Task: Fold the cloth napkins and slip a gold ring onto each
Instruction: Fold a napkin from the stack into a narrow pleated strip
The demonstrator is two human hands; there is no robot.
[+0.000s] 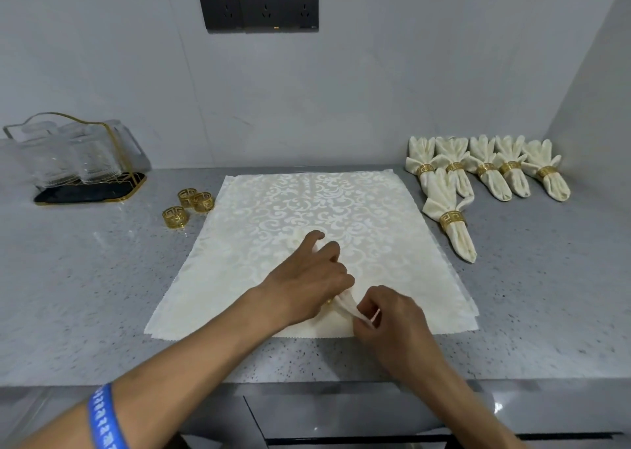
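Right hand [389, 315] fingers pinch napkin tail [348, 303]; left hand [307, 278] grips it; spare rings [187, 206] left.

A home kitchen: speckled grey countertop [85, 278], wall sockets [257, 4] at twelve o'clock, glass rack [73, 162] at ten.

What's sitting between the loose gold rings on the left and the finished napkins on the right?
In the head view, the flat stack of cream napkins fills that stretch between the loose gold rings and the finished napkins, with both hands working a napkin on it.
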